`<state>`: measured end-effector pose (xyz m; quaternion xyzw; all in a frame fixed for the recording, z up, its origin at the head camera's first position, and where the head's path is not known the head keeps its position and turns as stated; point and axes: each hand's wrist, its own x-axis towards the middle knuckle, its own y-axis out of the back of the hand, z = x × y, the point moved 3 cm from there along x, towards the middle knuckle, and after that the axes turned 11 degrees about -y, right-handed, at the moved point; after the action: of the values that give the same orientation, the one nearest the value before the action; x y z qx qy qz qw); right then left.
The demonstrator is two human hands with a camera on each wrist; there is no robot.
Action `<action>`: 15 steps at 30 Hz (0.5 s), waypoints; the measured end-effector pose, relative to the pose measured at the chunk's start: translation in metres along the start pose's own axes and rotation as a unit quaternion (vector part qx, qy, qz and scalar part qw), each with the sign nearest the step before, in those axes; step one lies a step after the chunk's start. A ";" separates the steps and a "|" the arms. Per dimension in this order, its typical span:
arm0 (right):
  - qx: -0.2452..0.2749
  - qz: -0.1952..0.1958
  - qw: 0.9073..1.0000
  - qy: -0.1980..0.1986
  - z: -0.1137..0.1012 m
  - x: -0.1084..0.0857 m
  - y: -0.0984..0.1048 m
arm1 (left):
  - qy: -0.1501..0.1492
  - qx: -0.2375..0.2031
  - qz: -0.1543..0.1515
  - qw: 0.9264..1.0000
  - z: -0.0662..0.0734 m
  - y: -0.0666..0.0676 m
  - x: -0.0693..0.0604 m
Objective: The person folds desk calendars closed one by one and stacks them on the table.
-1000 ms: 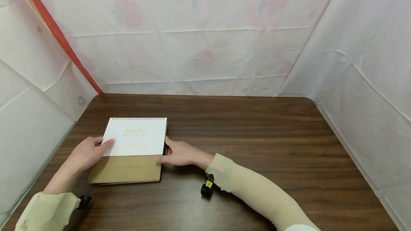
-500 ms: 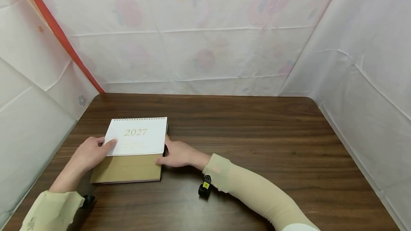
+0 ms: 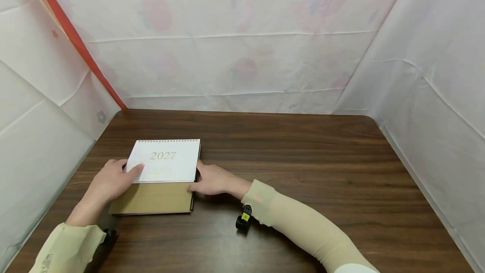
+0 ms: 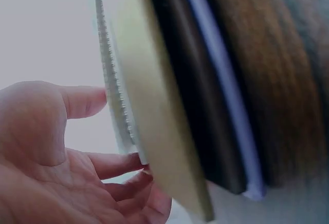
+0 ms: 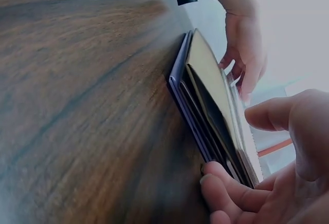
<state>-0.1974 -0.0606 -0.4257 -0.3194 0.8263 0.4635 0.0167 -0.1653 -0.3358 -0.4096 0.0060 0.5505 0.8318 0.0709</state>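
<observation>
A desk calendar (image 3: 163, 161) with a white "2027" cover, a spiral binding along its far edge and a tan base lies flat at the table's left. Under it, a dark notebook (image 4: 205, 111) and a purple-edged notebook (image 4: 226, 80) show in the left wrist view. My left hand (image 3: 113, 180) grips the calendar's left side, its thumb on the white cover and the fingers at the edge. At the right side my right hand (image 3: 214, 180) holds the stack, with its thumb by the tan base and fingertips against the lower layers in the right wrist view.
The dark wooden table (image 3: 303, 172) extends to the right of the stack. White patterned cloth (image 3: 242, 54) hangs behind it and along both sides. A small black wrist camera (image 3: 243, 220) hangs under the right sleeve.
The head view has shifted slightly. The left thumb lies a little further right over the cover; both hands stay at the stack's sides.
</observation>
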 end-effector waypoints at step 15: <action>-0.041 0.052 0.997 0.028 0.017 -0.024 0.020 | -0.158 0.065 0.187 0.967 0.089 0.003 0.007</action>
<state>-0.1944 -0.0275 -0.4127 -0.2892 0.8221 0.4885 -0.0437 -0.1644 -0.2548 -0.3725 0.2454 0.5745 0.7808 -0.0004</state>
